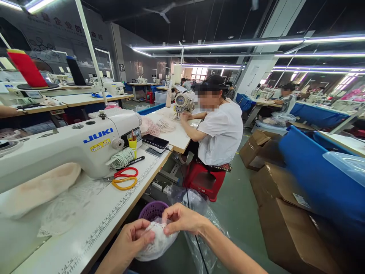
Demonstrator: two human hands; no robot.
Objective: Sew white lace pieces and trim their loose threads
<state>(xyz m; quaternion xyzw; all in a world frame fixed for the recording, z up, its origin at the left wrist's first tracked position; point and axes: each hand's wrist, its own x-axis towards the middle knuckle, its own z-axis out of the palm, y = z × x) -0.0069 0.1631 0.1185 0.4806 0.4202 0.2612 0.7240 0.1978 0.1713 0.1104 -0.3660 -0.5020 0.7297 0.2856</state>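
Sewing workshop under strip lights, with white desk at left carrying JUKI machine, pale fabric beneath its arm, cord coil and red-and-orange-handled scissors near the front edge. Holding white lace piece off the desk, just in front of purple basket in view, pinching with fingers of left hand at left side and fingers of right hand at upper right edge, both closed, thumbs pressed on the lace. Beyond, co-worker seated on red stool at another machine.
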